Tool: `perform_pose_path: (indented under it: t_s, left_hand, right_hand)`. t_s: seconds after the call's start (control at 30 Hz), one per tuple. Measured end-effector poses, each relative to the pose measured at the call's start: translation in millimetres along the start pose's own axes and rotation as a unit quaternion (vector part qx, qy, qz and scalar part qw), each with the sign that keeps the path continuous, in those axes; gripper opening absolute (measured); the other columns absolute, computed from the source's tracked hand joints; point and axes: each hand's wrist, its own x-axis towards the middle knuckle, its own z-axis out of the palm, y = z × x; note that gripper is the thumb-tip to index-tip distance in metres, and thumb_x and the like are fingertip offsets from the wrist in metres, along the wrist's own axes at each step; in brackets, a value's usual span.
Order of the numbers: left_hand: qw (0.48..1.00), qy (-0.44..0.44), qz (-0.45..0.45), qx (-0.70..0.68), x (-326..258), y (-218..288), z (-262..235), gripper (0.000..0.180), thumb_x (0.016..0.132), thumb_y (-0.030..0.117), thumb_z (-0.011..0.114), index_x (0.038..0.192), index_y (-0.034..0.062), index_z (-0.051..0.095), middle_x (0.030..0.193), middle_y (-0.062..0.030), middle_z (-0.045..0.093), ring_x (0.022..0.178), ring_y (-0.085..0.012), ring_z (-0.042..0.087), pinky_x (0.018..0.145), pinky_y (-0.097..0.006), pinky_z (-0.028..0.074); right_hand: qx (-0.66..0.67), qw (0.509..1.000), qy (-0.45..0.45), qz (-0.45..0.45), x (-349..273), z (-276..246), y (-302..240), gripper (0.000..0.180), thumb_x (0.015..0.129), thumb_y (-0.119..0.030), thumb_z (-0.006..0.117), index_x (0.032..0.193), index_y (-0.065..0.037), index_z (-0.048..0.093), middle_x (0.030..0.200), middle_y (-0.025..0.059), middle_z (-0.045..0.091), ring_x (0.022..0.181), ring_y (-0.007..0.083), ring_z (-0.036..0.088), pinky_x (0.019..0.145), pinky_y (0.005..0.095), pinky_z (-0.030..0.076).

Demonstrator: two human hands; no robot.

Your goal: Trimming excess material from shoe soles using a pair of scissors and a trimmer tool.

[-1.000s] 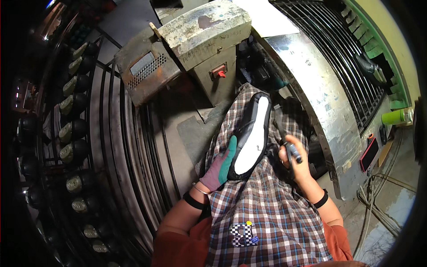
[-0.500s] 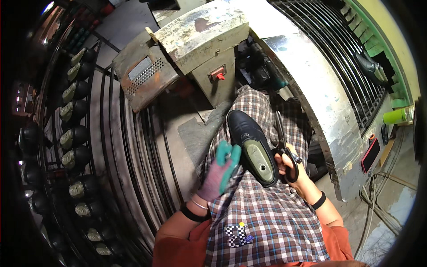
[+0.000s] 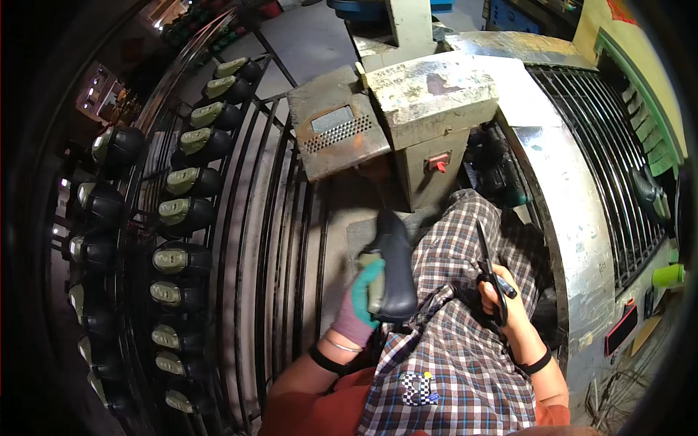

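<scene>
My left hand [image 3: 356,309], in a purple and green glove, grips a dark navy shoe [image 3: 397,272] by its green shoe last [image 3: 375,285]. The shoe is tipped on its side beside my left thigh, toe pointing away from me. Bare and wrapped round black-handled scissors [image 3: 500,304], my right hand [image 3: 515,309] is over my right thigh. The scissors' blades point up and away. A small dark rod with a blue end [image 3: 506,286] also shows at that hand; what it is I cannot make out. A checked apron [image 3: 465,356] covers my lap.
On my left, a black-barred rack [image 3: 251,240] carries several dark shoes on green lasts [image 3: 182,182]. Ahead stands a worn metal machine [image 3: 429,94] with a red switch [image 3: 438,163]. To the right is a barred conveyor [image 3: 603,160] holding another shoe [image 3: 649,195]; a phone [image 3: 621,330] lies near its end.
My left hand has taken hold of the shoe, lifted it off my lap and turned it sideways to the left. The view has swung left. The scissors remain in my right hand.
</scene>
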Motion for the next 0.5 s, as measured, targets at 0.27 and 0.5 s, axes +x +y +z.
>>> perform_pose_path:
  t_s: [0.27, 0.5]
  left_hand:
    - [0.876, 0.279, 0.387, 0.067, 75, 151, -110, 0.054, 0.077, 0.020, 0.077, 0.122, 0.0027, 0.054, 0.109, -0.0076, 0.060, 0.093, -0.0220, 0.061, 0.086, -0.034, 0.050]
    - [0.615, 0.640, 0.406, 0.220, 137, 267, -152, 0.072, 0.069, 0.047, 0.081, 0.107, -0.0084, 0.056, 0.097, -0.0266, 0.065, 0.082, -0.0326, 0.067, 0.073, -0.043, 0.056]
  right_hand:
    - [-0.063, 0.993, 0.097, -0.010, -26, -34, 4, 0.050, 0.084, -0.011, 0.067, 0.128, -0.008, 0.043, 0.070, -0.0028, 0.048, 0.051, 0.0055, 0.041, 0.046, 0.0200, 0.035]
    - [-0.095, 0.985, 0.119, -0.077, -45, -52, 8, 0.046, 0.083, -0.004, 0.069, 0.124, -0.005, 0.047, 0.075, 0.0002, 0.057, 0.063, 0.0068, 0.053, 0.056, 0.0207, 0.042]
